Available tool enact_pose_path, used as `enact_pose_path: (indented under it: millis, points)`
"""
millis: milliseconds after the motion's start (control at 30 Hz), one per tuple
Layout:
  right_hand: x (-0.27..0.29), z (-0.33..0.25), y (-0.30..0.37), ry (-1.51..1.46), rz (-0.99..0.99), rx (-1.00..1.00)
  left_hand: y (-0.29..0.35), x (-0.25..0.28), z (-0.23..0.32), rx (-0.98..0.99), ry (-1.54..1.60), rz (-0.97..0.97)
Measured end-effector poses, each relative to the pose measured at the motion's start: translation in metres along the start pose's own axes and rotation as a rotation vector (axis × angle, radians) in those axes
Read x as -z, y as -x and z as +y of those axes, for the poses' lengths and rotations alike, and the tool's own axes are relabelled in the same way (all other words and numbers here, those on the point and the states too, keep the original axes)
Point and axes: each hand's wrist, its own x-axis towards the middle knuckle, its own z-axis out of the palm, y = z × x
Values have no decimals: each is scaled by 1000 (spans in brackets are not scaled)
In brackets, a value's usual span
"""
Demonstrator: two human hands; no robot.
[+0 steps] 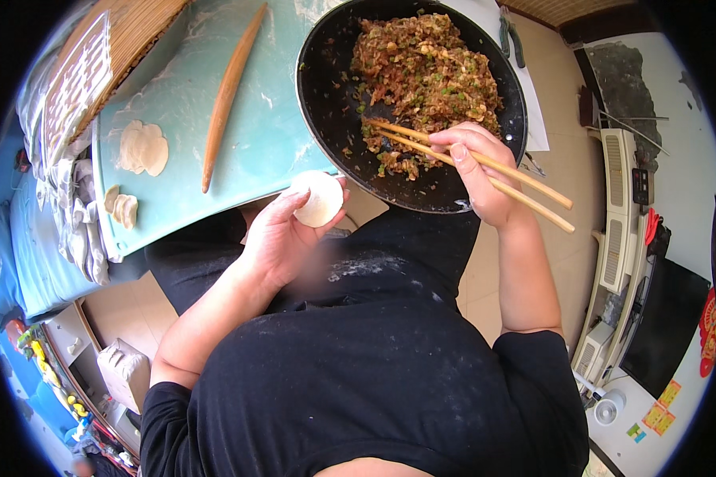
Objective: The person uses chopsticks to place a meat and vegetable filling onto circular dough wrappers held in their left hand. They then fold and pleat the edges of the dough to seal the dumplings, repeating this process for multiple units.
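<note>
Far L, we've blue bedding, then a patterned cloth hanging by the turquoise board, w/ a slatted wooden piece leaning in at upper L. On the board's L side: a stack of thin dough rounds, overlapping, & just nearer us a few small dough pieces, bunched together. R of those lies our wooden rolling pin, tapered at both ends, running away from us; flour smears around it.

Next, our L hand: palm up, loosely cupped, held just past the board's near edge. It has a single pale dough round, lying flat on the fingers w/ thumb at its L edge. Pan's just beyond, upper R.

Black pan holds chopped brown-&-green filling, mostly heaped at the far side, w/ bits scattered on the bare bottom. Our R hand is over the pan's near R rim, thumb & fingers pinching two wooden chopsticks; their tips are slightly apart, at the filling's lower L edge.

R of pan: white sheet. Farther R, well apart: pale wall unit & black screen.
</note>
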Motion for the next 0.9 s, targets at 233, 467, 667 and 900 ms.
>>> enact_pose_path:
  millis: [233,467,667,900]
  points:
    - [12,-16,10,77,-84,25,0,0,-1,17,-10,-13]
    - [18,-26,28,-66,-40,-72,1,-1,-4,35,-33,-101]
    - [30,-26,36,-398,118,-293,3,-4,-5,29,-51,-130]
    - [37,-22,45,-644,258,-509,6,-8,-7,64,-78,-125]
